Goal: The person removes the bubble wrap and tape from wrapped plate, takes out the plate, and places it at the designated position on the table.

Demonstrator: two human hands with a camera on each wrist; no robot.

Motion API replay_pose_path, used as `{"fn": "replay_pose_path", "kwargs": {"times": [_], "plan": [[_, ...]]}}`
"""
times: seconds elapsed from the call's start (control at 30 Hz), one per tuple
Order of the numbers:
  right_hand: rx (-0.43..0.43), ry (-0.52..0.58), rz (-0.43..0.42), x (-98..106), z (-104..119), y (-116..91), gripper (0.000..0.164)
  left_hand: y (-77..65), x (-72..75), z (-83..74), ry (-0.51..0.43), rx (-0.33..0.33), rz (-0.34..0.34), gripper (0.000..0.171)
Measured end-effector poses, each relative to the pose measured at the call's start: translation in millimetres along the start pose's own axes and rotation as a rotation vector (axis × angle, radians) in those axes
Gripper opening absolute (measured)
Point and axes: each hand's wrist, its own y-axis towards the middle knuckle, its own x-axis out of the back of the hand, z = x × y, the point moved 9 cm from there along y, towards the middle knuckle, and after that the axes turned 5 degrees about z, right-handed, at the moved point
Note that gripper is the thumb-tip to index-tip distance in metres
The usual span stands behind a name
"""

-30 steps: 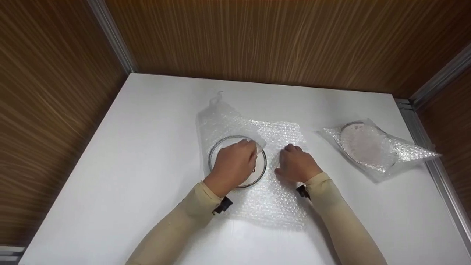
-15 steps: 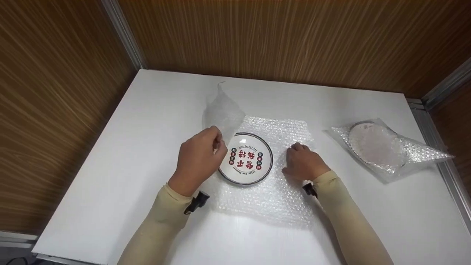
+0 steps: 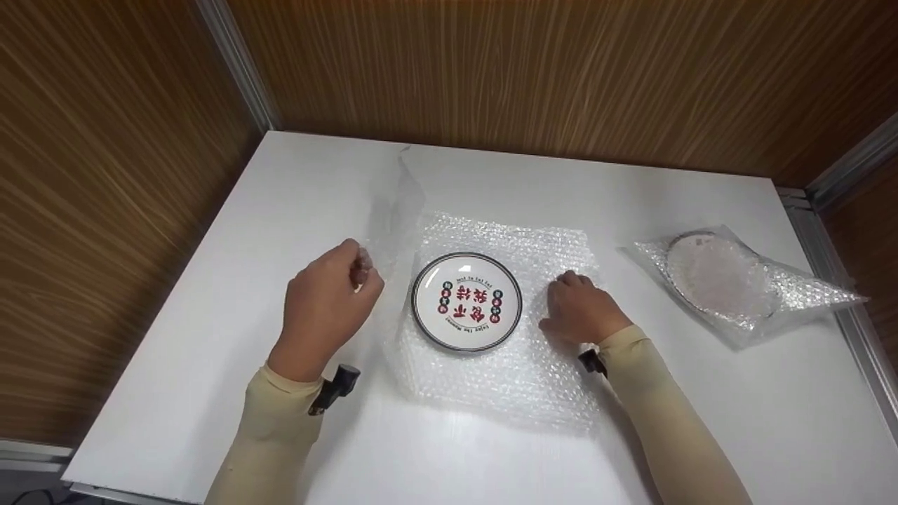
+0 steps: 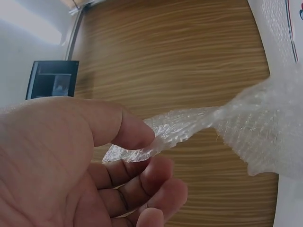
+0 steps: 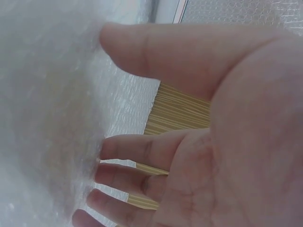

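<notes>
A white plate (image 3: 466, 333) with a dark rim and red lettering lies face up on a sheet of bubble wrap (image 3: 505, 393). My left hand (image 3: 330, 308) is raised left of the plate. Between its thumb and fingers it pinches an edge of the bubble wrap (image 4: 184, 125), which stretches away from the hand in the left wrist view. To the right of the plate, my right hand (image 3: 582, 308) rests on the sheet. In the right wrist view its fingertips (image 5: 111, 147) touch the bubble wrap, with thumb and fingers spread apart.
A second plate in bubble wrap (image 3: 722, 284) lies at the table's right side. The white table (image 3: 231, 280) is bordered by wood-grain panels (image 3: 491, 77) at the back and sides. A dark screen (image 4: 52, 79) shows in the left wrist view.
My left hand has moved left, drawing the bubble wrap flap off the plate and uncovering its lettering. The right hand has stayed on the sheet. The head view has shifted slightly.
</notes>
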Motion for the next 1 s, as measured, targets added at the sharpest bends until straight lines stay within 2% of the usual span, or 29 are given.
{"fn": "replay_pose_path", "kwargs": {"times": [0.27,0.47,0.6,0.77,0.83,0.9,1.0], "plan": [[-0.01,0.005,0.012,-2,-1,0,0.027,-7.0,12.9,19.2,0.0,0.039,-0.023,0.009],[-0.001,-0.019,0.014,-3,-1,2,0.028,-11.1,18.0,33.5,-0.037,0.085,-0.028,0.011],[-0.005,-0.018,0.003,-1,-2,1,0.028,-13.0,18.6,37.3,-0.08,0.106,-0.006,0.018],[-0.013,-0.019,0.005,0,-3,1,0.032,-14.1,20.0,40.4,-0.126,0.114,0.001,0.019],[-0.013,-0.017,0.011,-1,-3,1,0.032,-13.9,20.8,42.8,-0.146,0.128,0.004,0.027],[-0.016,-0.014,0.016,-1,-2,1,0.031,-14.2,22.5,44.9,-0.159,0.135,0.004,0.044],[-0.015,-0.017,0.02,-2,-2,1,0.034,-14.5,26.3,46.4,-0.162,0.122,-0.014,0.062]]}}
